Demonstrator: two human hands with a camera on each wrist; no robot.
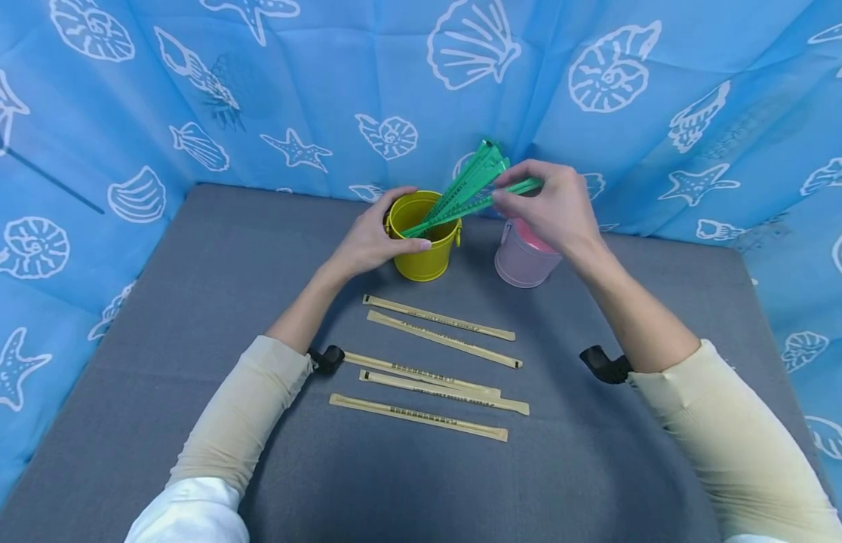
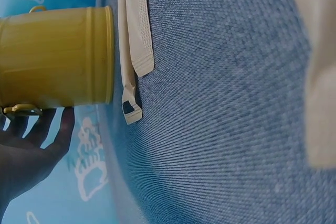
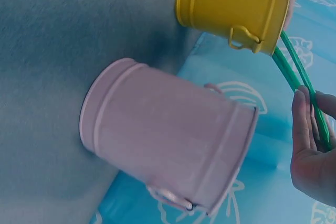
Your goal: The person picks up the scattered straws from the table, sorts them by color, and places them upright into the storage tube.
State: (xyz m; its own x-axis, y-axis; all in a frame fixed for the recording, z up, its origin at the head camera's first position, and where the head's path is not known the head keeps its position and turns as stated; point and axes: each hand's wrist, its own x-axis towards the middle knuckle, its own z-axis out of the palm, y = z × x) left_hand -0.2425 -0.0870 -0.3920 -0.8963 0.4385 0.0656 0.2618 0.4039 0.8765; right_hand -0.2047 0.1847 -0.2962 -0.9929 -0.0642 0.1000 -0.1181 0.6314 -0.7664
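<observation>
My left hand [image 1: 375,235] grips the yellow bucket [image 1: 422,265] by its left side, thumb over the front of the rim. In the left wrist view the fingers touch the wall near a small handle. Several green paper-wrapped straws [image 1: 477,175] lean out of that bucket toward the upper right. With thumb and fingertips my right hand [image 1: 555,205] pinches one green wrapped straw [image 3: 305,74], whose lower end is in the bucket mouth. Below that hand stands a pale purple bucket [image 3: 168,129], with something pink [image 1: 530,235] visible at its top.
Several tan wrapped straws [image 1: 421,417] lie roughly side by side on the grey cloth-covered table [image 1: 190,324], in front of the buckets. Behind the table hangs a blue curtain [image 1: 367,68] with white shell prints. The two buckets stand near the back edge.
</observation>
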